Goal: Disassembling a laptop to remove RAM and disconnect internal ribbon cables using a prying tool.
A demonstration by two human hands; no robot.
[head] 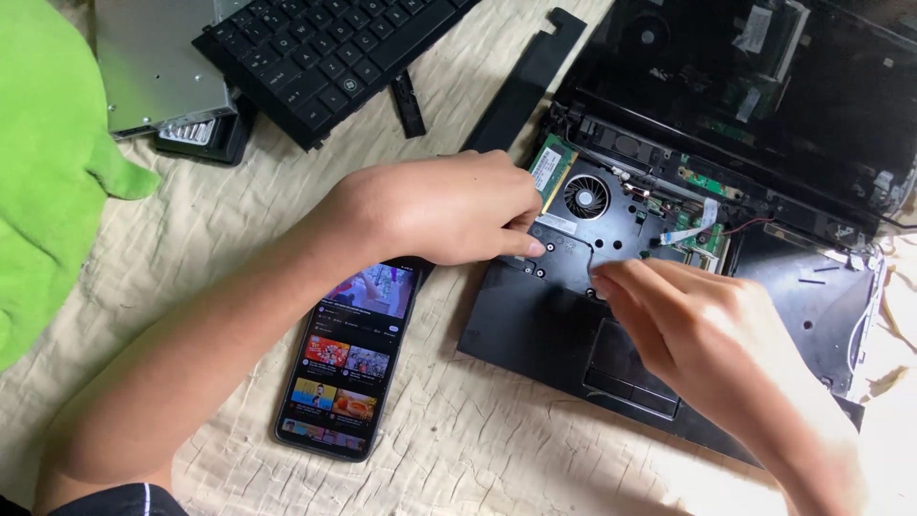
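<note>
**Laptop chassis opened up, both hands on its inner deck**

Laptop chassis, black and stripped of its keyboard, lies on a cream, wrinkled cloth toward the right of the view, its lid folded back at the top right. On the bared deck sit a round cooling fan, a green memory module just left of the fan, and a small green circuit board with a flat ribbon cable further right.

The left hand rests curled, knuckles up, on the chassis's upper left corner, its fingertips pressing down on the black deck just below the memory module; it holds nothing that can be seen. The right hand reaches in from the lower right with its fingers pinched narrowly together at a spot on the deck below the fan, beside a thin dark wire; whether something small sits between the fingertips cannot be told.

A smartphone lies face up on the cloth under the left wrist, its screen lit with rows of video thumbnails. The removed black keyboard lies at the top, beside a grey metal drive. A long black plastic strip lies between keyboard and chassis. Bright green fabric fills the left edge.
</note>
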